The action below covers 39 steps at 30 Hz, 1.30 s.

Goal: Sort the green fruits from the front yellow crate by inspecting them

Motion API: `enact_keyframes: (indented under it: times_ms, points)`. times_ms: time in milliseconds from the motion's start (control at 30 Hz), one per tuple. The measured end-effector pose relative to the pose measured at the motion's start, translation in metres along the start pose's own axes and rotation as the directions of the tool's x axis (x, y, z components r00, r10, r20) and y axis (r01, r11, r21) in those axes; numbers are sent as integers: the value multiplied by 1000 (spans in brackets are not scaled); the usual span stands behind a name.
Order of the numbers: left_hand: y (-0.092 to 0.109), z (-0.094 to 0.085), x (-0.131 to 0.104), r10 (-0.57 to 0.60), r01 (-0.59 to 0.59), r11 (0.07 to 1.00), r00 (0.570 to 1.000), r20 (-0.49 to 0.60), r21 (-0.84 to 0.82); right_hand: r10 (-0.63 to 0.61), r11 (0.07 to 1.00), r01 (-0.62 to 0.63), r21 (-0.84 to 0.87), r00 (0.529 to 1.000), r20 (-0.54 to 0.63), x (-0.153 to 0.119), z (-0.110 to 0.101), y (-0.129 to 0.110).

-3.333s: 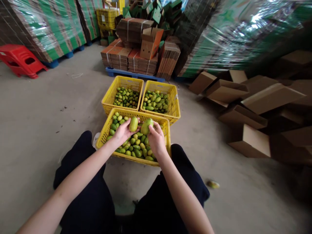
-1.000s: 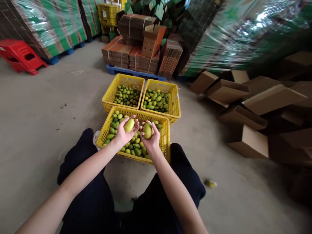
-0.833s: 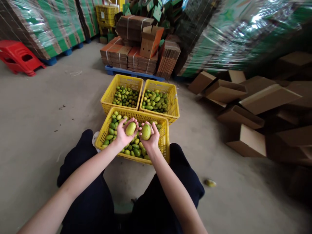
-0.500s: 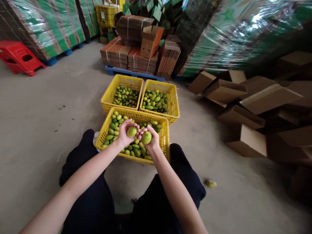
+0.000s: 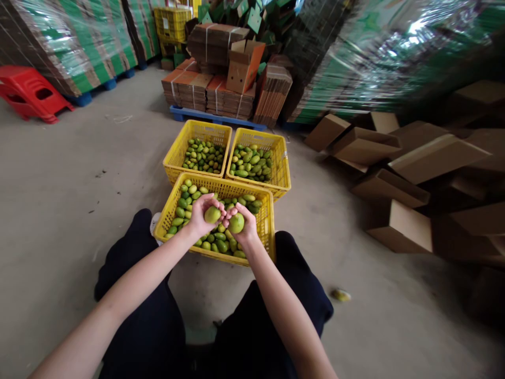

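Head view: the left hand (image 5: 200, 217) cradled a green fruit (image 5: 212, 214) and the right hand (image 5: 248, 226) a second fruit (image 5: 236, 223), seemingly for inspection, with a yellow crate (image 5: 269, 223) beneath both. Placing either seemed to call for loosening that grasp.

On floor (image 5: 118, 173): front crate (image 5: 268, 226), fruit (image 5: 221, 246) within. Just behind: left rear crate (image 5: 171, 164) and right rear crate (image 5: 281, 168), side by side, fruit within both. Beyond: cartons (image 5: 233, 103) on pallet (image 5: 216, 118). Far left: stool (image 5: 29, 89). Right: boxes (image 5: 411, 227); nearer, a single fruit (image 5: 340, 295).
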<state>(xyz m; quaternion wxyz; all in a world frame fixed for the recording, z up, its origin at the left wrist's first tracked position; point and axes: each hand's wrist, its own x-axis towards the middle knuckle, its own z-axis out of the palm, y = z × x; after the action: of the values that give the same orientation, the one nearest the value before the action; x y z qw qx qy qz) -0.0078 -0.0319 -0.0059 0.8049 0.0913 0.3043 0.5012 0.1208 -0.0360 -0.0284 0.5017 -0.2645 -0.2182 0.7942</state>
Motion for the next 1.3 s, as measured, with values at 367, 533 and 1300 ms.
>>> enact_keyframes:
  times_ms: [367,533,1300]
  points:
    - [1,2,-1,-14,15,997,1000,-12,79,-5,998,6,-63,1000,16,-2,0,0]
    - [1,-1,-2,-11,5,990,999,42,143,-23,987,39,-153,994,103,-6,-2,-2]
    - [-5,-13,20,94,-79,993,977,-189,88,112,969,-31,247,941,-319,4,-1,-9]
